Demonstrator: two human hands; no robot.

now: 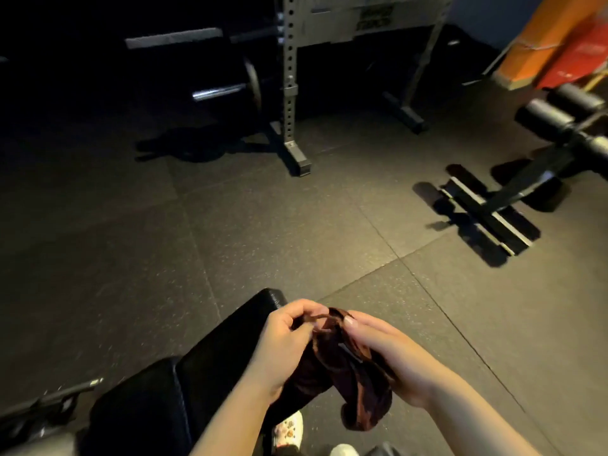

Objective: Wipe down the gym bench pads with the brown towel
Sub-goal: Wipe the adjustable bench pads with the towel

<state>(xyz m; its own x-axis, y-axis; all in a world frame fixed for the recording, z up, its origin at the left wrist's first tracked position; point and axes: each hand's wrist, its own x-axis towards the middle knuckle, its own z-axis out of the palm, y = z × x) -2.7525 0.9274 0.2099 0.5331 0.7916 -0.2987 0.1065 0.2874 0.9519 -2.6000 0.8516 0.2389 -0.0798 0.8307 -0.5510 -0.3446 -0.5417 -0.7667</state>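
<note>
Two hands bunch the brown towel above the bench pad.
Left hand pinches its edge, right hand grips folds, likely readying a wiping wad.

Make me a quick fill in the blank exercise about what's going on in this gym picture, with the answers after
1. Both hands hold a towel whose colour is ____.
2. The left hand pinches the towel's ____.
3. The bench pad lies to the ____ of the hands.
4. Beyond them, the rack stands on the ____.

Answers: brown; edge; left; floor
</note>
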